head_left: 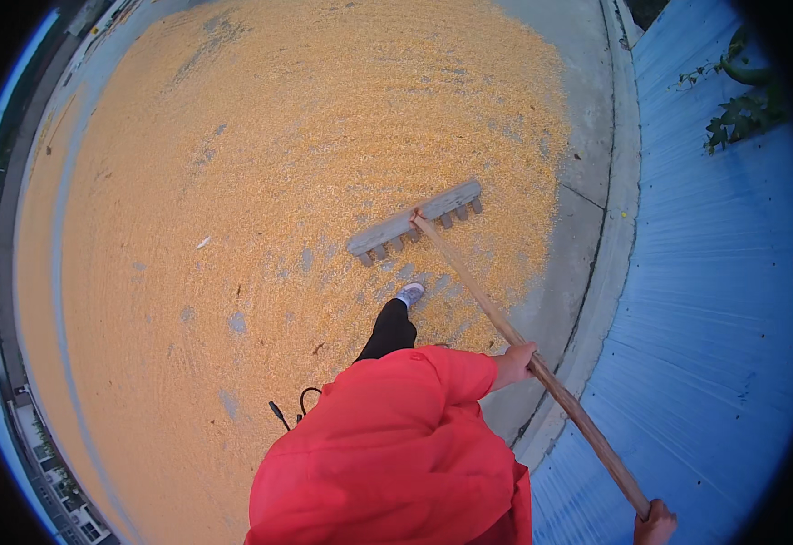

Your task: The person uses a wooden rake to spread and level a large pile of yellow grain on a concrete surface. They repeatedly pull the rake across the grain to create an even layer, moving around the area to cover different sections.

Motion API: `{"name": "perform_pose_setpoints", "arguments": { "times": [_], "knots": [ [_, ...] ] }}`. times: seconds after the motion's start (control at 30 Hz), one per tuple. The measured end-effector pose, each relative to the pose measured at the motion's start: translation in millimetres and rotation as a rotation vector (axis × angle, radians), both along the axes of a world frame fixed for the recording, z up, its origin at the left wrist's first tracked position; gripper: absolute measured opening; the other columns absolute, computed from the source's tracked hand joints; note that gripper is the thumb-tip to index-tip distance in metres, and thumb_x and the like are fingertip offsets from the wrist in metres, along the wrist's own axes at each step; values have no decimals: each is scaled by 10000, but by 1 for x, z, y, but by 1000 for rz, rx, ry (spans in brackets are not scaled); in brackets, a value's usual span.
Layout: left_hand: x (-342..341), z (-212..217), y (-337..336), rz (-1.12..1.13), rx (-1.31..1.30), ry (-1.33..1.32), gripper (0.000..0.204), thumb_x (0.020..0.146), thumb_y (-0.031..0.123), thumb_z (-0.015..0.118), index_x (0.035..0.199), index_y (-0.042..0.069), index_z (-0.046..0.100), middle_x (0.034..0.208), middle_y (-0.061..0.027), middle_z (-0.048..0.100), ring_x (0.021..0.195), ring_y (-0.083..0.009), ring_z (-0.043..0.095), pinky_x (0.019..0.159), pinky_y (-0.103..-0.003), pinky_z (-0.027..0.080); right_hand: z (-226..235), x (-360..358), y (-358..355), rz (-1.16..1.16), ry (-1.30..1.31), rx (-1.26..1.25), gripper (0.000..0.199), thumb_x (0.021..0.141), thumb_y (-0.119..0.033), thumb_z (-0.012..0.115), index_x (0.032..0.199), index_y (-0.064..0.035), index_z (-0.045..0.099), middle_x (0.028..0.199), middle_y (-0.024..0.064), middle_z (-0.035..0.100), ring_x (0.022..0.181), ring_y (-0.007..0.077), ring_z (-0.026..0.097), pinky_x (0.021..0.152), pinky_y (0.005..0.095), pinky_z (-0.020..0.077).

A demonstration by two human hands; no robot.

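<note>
Across the lower right runs the long wooden handle of a rake (pixel 578 413). My left hand (pixel 519 360) is closed round the handle partway along, its arm coming out of a red sleeve. Farther back, close to the handle's end at the lower edge, my right hand (pixel 656 524) is closed on it too; its arm is out of the picture. The wide wooden rake head (pixel 385 233) has several blunt teeth pointing toward me and sits on a layer of yellow corn kernels (pixel 260 182). Reddish binding shows where handle and head meet.
My foot in a light shoe (pixel 411 293) stands among the kernels just on the near side of the rake head. Grey concrete (pixel 587 136) borders the corn on the right, then a blue sheet-like surface (pixel 696 300). A green plant (pixel 741 118) hangs at the upper right.
</note>
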State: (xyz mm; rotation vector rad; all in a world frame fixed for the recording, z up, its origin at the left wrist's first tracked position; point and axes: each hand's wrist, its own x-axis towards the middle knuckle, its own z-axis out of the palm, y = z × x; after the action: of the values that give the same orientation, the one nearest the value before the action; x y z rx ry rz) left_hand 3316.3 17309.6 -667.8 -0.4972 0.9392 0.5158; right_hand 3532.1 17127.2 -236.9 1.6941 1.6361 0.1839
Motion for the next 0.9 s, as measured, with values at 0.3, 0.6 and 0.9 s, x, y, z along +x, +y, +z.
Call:
{"name": "perform_pose_setpoints", "arguments": {
  "times": [0.3, 0.6, 0.9],
  "knots": [
    [-121, -32, -37, 356, -79, -38, 248, 795, 156, 507, 988, 39, 404, 847, -144, 529, 769, -327, 583, 697, -500, 499, -35, -50, 103, 262, 28, -58, 197, 763, -330, 539, 753, -143, 598, 627, 77, 591, 513, 268, 573, 432, 376, 452],
    [-310, -32, -47, 658, -112, 362, 275, 753, 175, 562, 947, 27, 434, 790, -124, 529, 651, -265, 573, 588, -485, 513, -110, -236, 126, 598, 257, 202, 221, 587, -145, 661, 592, -114, 442, 544, 56, 515, 507, 264, 536, 490, 385, 398],
    [-540, -8, -86, 908, 52, 345, 218, 784, 176, 545, 884, 28, 422, 689, -89, 481, 588, -265, 555, 539, -432, 515, -211, -532, 106, 751, 583, 92, 371, 556, -333, 743, 705, -115, 483, 611, 52, 542, 545, 246, 555, 511, 385, 423]
  ]
}}
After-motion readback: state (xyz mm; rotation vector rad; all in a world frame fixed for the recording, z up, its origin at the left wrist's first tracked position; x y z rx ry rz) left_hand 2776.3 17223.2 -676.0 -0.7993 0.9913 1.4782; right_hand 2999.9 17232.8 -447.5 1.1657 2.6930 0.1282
